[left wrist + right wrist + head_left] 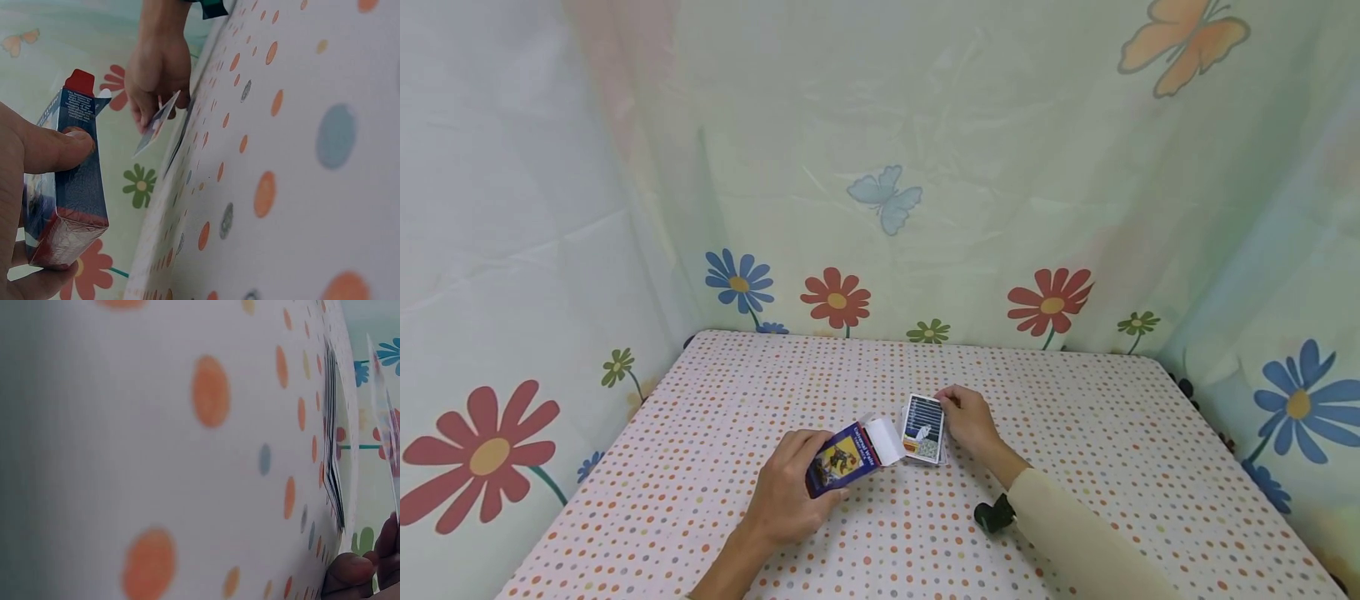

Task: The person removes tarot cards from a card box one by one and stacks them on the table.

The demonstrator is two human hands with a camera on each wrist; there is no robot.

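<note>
In the head view my left hand (pixel 793 492) grips a dark blue tarot card box (pixel 844 460) with a yellow picture on its front. The box's white flap (pixel 885 442) stands open toward the cards. My right hand (pixel 967 421) pinches a tarot card (pixel 924 427) by its edge, with its dark, striped picture facing up. In the right wrist view that card is raised over a thin stack of cards (pixel 332 437) lying on the table. From the left wrist, the thumb (pixel 59 150) presses along the box's narrow side.
The table (pixel 760 392) wears a white cloth with coloured dots. A black strap piece (pixel 995 514) sits at the right wrist. Hanging sheets with flowers and butterflies (pixel 887 198) enclose the back and both sides.
</note>
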